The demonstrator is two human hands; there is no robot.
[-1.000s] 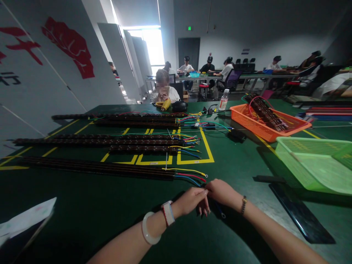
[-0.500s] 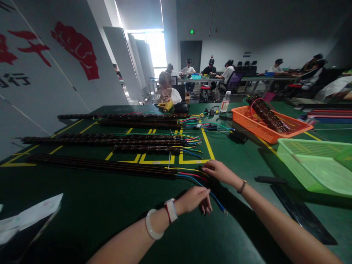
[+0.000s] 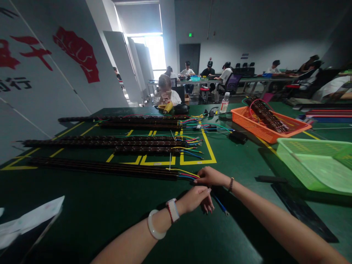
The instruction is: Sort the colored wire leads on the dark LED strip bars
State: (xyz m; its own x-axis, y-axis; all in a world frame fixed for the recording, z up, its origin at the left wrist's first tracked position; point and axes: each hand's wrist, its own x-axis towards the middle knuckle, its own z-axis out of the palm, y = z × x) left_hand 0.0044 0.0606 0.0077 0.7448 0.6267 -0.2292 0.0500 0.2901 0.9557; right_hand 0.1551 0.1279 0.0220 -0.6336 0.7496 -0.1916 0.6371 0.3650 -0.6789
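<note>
Right hand point(image 3: 211, 178) pinches the wires point(image 3: 189, 175) at the strip's point(image 3: 104, 168) end, strip stretching leftward; left hand point(image 3: 196, 200), fingers curled shut, sits just nearer

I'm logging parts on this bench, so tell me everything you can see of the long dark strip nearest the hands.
The nearest strip is long, thin and dark, lying flat on the green table and running left to right, parallel to the other strips beyond it. A small white tag stands up near its right end. There coloured wires, yellow, red, blue and green, come out; the right hand grips their ends, and the left hand is close beside them.
</note>
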